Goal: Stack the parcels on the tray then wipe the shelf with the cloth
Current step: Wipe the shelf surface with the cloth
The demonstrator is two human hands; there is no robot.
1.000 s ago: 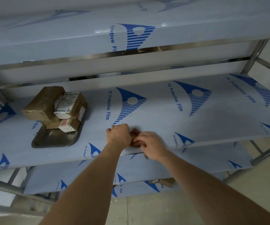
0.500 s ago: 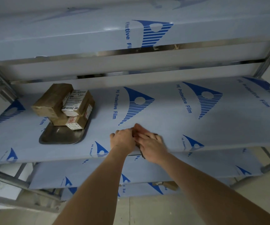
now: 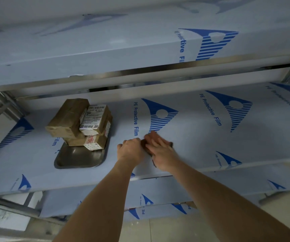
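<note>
Together, both hands worked the cloth (image 3: pixel 170 144) beside the tray (image 3: pixel 81 158). Left hand (image 3: pixel 131 150) gripped it; right hand (image 3: pixel 160 151) pressed flat. Parcels (image 3: pixel 81 124) sat stacked on the tray.

Head view looks forward and down, close over the shelf (image 3: pixel 210 145) (one camera only)

Steel rack frame (image 3: pixel 0 109), film-covered upper tier (image 3: pixel 105 48), lower tiers (image 3: pixel 228 182), pale tiled floor (image 3: pixel 184 231)

Shelf (image 3: pixel 201 137) film reads "PE Protective Film" (blue).
</note>
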